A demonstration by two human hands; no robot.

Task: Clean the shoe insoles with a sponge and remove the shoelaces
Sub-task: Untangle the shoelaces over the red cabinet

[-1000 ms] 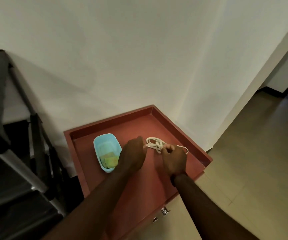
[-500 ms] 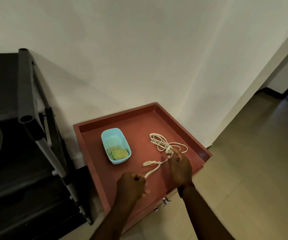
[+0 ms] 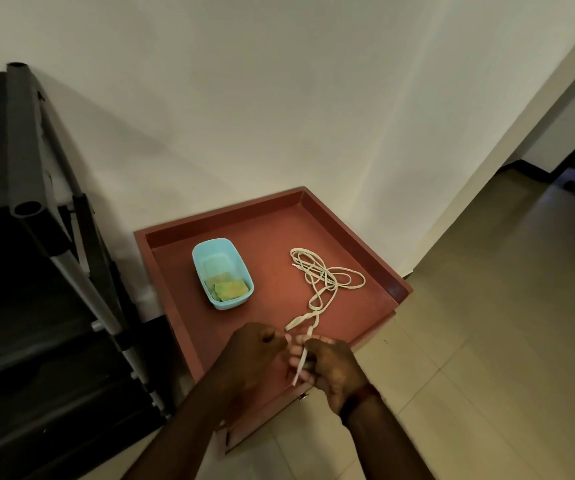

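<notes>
1. Step in hand, judging by the scene: handling of the white shoelace (image 3: 317,282), already free of any shoe. No shoe and no insole in view.
2. Above the near edge of the red tray (image 3: 217,224): left hand (image 3: 255,355) and right hand (image 3: 335,369), close together, almost touching.
3. Right hand: fingers curled round one strand of the shoelace, led down between the two hands toward the near edge of the red tray.
4. Left hand: fingers curled too, apparently pinching the same strand from the other side. Exact contact partly hidden.
5. Rest of the shoelace on the red tray, in loose crossing loops toward its right rim. One flat end lying free on the red tray, just beyond the hands.
6. On the left half of the red tray, well apart from the loops: a blue tub (image 3: 196,258) with a yellow-green sponge (image 3: 231,289) inside.
7. Left of the red tray: a black rack (image 3: 37,237). Behind the red tray: a pale wall.
8. Next move, probably: drawing the held strand through the fingers, or winding it, to gather the shoelace into order.
9. Calls for a light and steady pull — risk of tightening the crossed loops into a knot.
10. Sponge part of the task — not possible to judge from here.
</notes>
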